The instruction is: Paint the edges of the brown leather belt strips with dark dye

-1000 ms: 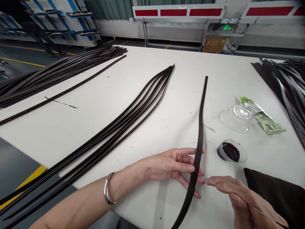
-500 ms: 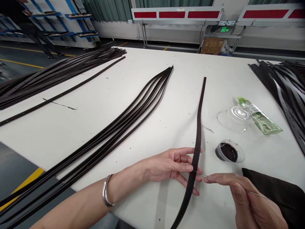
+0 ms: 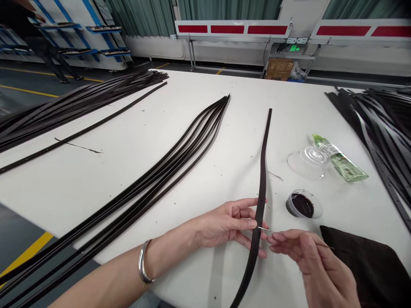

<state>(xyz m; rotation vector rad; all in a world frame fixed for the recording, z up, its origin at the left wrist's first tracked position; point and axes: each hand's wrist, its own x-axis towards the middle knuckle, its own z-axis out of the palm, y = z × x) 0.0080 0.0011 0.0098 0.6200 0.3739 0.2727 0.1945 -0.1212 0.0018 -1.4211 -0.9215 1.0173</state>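
A dark brown leather strap runs up the white table, its near part raised by my left hand. That hand grips the strap's edge between thumb and fingers, with fingers behind it. My right hand pinches a thin metal needle-like rod, whose tip touches the strap beside my left thumb. A small clear cup of dark paste or paint stands just beyond my right hand. Next to that hand lies a dark cloth.
Several dark straps lie bundled left of centre. Larger strap piles lie at the far left and right. A clear lid and green packet sit beyond the cup. A person stands at the back left.
My right hand has moved left, closer to the strap, and the rod's tip now sits at the strap's face. My left hand still holds the strap. The view has shifted slightly.
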